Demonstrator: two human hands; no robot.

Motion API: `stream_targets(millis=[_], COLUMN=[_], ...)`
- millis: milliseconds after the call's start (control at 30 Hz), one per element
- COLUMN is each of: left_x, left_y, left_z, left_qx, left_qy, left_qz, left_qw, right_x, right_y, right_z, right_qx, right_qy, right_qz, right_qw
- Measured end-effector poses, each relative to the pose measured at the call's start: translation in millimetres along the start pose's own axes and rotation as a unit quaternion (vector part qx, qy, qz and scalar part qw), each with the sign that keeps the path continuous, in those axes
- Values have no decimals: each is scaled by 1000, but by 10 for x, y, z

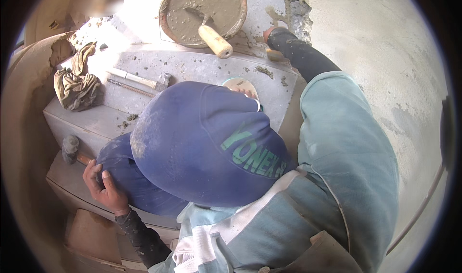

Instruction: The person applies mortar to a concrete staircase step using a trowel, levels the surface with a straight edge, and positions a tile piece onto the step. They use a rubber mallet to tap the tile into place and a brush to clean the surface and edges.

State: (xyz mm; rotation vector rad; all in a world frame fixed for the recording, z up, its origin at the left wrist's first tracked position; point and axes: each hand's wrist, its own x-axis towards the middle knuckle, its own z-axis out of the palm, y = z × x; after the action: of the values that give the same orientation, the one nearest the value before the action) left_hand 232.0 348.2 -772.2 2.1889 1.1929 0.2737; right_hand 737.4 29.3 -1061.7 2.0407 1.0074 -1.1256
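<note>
My left hand (pixel 107 189) rests against my blue-trousered leg, its fingers loosely bent and apart, holding nothing. Just beyond its fingertips lies a mallet (pixel 70 149) with a dark head, its wooden handle partly behind my leg. My right arm stretches forward to the foot of the wall. Only a bit of my right hand (pixel 270 34) shows past the dark sleeve; its fingers are hidden. A tan object (pixel 276 56) lies under that forearm. Close by stands a round pan (pixel 243 20) of wet grey mortar, with a wooden-handled trowel (pixel 215 40) resting in it.
A hammer (pixel 139 78) with a pale handle and a ribbed metal rod (pixel 130 87) lie on the stair step (pixel 192 63). A crumpled cloth (pixel 79 83) sits at the left. Mortar crumbs (pixel 264 71) dot the step. The plastered wall (pixel 375 51) rises at the right.
</note>
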Motion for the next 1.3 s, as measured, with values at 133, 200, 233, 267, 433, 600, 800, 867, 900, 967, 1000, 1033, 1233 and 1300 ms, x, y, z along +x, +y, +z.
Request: stream_targets(millis=[133, 200, 233, 267, 433, 600, 800, 867, 900, 967, 1000, 1033, 1233, 1300], left_x=[49, 54, 30, 21, 84, 59, 64, 61, 67, 70, 53, 56, 72, 51], left_y=[25, 28, 28, 15, 57, 11, 101, 80, 73, 49, 13, 15, 122, 71], left_z=[32, 36, 28, 15, 54, 14, 23, 8, 11, 18, 34, 36, 35, 21], left_qx=[-16, -8, -1, 1, -5, -12, -15, -12, -12, -10, -19, -22, -23, -22], left_qy=[-15, -19, -19, -12, -19, -10, -4, -5, -6, -10, -1, -1, -4, 0], left_qz=[1, 2, -3, 5, 8, 6, 0, 0, 2, 8, 13, 16, 0, -1], left_qw=[1000, 1000, 1000, 1000, 1000, 1000, 1000, 1000, 1000, 1000, 1000, 1000, 1000, 1000], right_x=[-182, -178, -287, -413, -309, -371, -509, -555, -582, -623, -659, -737, -730, -775], right_y=[233, 320, 214, 59, -249, -387, -99, 106, 185, 273, 245, 148, -156, -191], right_z=[269, 321, 187, 26, -222, -290, 32, 76, 118, 171, 74, -40, -106, -67], right_qx=[-9, -21, -12, -4, 85, 243, 124, 83, 58, 8, 12, 17, 324, 342], right_qy=[-5, -10, 1, 13, 73, 168, 79, 54, 55, 56, 40, 22, 134, 143], right_qz=[40, 47, 28, 9, -56, -193, -62, -18, -11, 4, 5, 3, -58, -20], right_qw=[999, 999, 1000, 1000, 992, 936, 987, 995, 997, 998, 999, 1000, 935, 928])
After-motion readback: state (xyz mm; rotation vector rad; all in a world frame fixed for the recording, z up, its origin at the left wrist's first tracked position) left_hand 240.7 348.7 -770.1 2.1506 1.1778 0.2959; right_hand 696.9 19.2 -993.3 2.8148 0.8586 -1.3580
